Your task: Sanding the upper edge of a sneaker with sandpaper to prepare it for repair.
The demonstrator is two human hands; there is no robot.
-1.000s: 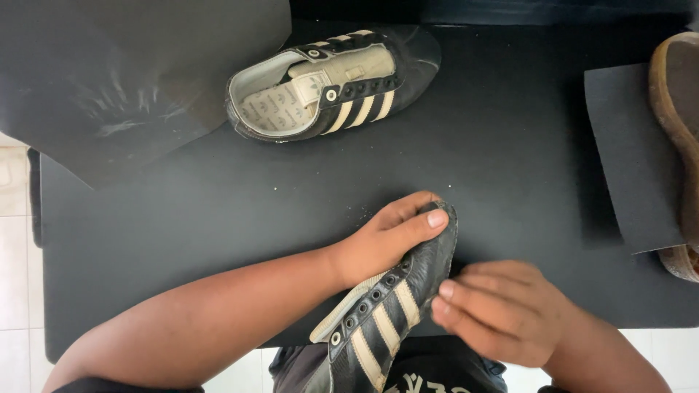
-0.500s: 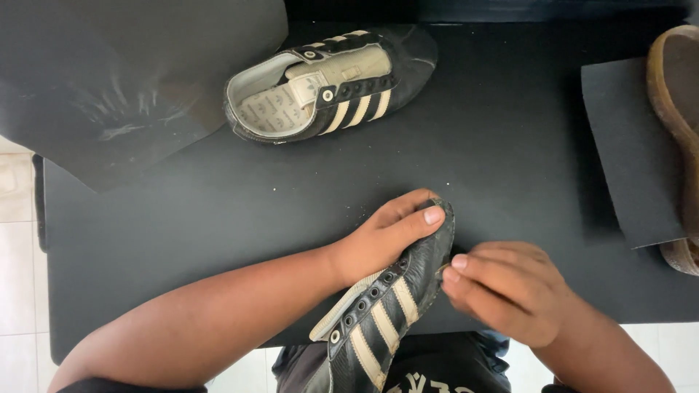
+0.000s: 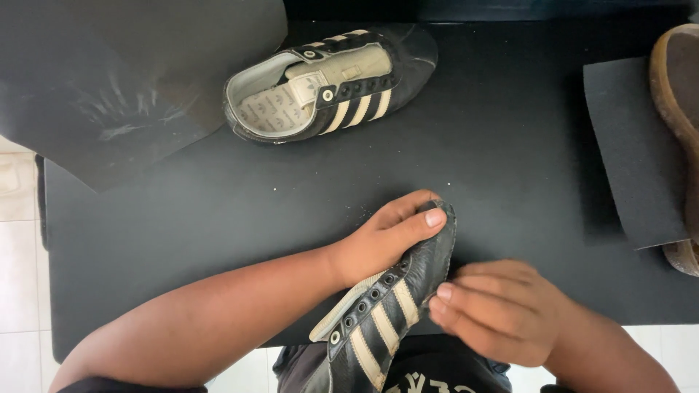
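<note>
At the table's [image 3: 182, 240] near edge, left hand [image 3: 382, 236] grips the black striped shoe's [image 3: 393, 306] toe; right hand [image 3: 495, 309], fingers curled, presses its side.

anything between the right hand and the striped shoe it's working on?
Nothing visible. The right hand lies against the side of the black striped shoe, fingertips on its leather. The left hand grips the toe from the other side. Whether the right hand holds something against the shoe cannot be told.
</note>
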